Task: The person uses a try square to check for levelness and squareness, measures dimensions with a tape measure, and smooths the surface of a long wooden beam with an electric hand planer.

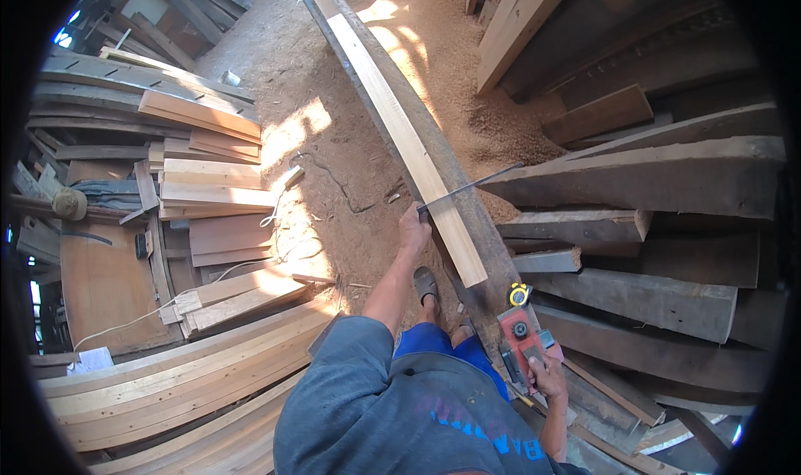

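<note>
My left hand [413, 230] is closed around the near end of a thin dark bar [471, 186], which extends to the right across a long pale wooden board [400, 133]. I cannot tell whether the bar is a ruler or a rod. The board lies lengthwise on a narrow, dusty workbench beam [467, 170]. At the lower right, my right hand [546, 376] grips the handle of a red electric hand planer [521, 333] beside the beam's near end. A yellow tape measure [519, 295] sits just beyond the planer's front.
Stacked planks [217, 179] line the left side, with long boards [192, 375] at the lower left. Thick timbers [659, 179] jut in from the right. Sawdust [517, 133] covers the floor, where a thin cable [334, 187] lies. My sandalled foot [426, 287] is beside the beam.
</note>
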Motion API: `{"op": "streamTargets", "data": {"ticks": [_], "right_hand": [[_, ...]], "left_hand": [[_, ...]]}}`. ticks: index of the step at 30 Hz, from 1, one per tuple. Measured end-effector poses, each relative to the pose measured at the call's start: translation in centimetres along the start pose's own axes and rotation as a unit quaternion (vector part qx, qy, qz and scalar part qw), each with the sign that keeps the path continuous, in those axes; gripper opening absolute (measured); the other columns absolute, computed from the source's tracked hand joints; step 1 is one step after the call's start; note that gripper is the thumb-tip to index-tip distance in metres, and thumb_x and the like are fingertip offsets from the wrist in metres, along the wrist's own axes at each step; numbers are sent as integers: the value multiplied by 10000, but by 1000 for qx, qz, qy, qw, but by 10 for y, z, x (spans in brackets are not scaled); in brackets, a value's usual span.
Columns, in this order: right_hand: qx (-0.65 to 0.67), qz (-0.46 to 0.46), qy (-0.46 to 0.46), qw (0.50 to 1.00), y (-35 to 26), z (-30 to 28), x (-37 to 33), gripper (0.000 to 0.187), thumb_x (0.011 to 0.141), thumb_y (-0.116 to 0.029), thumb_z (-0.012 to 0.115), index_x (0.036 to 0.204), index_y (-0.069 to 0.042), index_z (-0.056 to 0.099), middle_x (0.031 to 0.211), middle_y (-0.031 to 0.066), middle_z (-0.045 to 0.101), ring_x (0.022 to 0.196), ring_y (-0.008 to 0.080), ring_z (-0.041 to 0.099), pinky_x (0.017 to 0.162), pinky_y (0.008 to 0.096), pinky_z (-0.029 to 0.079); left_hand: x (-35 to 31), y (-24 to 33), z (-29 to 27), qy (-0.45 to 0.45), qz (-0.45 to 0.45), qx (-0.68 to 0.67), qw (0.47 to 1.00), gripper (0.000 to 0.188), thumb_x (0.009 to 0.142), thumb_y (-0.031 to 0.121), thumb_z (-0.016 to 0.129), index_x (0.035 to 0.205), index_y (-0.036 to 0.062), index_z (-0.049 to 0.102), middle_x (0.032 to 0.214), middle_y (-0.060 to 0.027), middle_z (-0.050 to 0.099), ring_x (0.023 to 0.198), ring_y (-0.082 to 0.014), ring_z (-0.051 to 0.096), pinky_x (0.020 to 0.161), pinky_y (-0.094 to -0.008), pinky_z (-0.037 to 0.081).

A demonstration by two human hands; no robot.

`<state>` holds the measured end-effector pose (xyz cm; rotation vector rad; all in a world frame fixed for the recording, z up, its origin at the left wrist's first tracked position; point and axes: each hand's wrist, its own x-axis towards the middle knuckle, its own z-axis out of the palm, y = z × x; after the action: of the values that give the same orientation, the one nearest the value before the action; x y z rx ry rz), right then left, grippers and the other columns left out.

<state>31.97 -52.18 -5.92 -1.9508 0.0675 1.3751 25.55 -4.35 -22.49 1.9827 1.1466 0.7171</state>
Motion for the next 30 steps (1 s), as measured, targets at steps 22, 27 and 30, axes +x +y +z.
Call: {"op": "streamTargets", "data": {"ticks": [22, 27, 30], "right_hand": [[-167, -84, -10, 982, 73, 1, 77, 414, 825, -371, 683, 976, 13, 722, 788, 131, 687, 693, 212, 655, 631, 366, 497], [-150, -14, -41, 988, 42, -5, 66, 427, 827, -383, 666, 981, 12, 723, 892, 169, 713, 819, 276, 685, 739, 411, 518], [-311, -29, 12, 950, -17, 9, 53, 445, 827, -380, 680, 1039, 10, 713, 1000, 201, 722, 945, 335, 689, 841, 454, 522]], "left_hand": [[-27, -35, -12, -33, -157, -149, 976, 142, 926, 44, 626, 1064, 57, 660, 940, -142, 732, 913, -269, 722, 754, -403, 553], [-80, -32, -73, 90, -257, -421, 865, 223, 999, 52, 552, 1220, 56, 582, 1104, -71, 690, 985, -167, 674, 781, -365, 577], [-91, -19, -128, 161, -261, -448, 840, 185, 973, 100, 609, 1156, 80, 602, 1070, -67, 677, 971, -162, 662, 782, -372, 578]]}}
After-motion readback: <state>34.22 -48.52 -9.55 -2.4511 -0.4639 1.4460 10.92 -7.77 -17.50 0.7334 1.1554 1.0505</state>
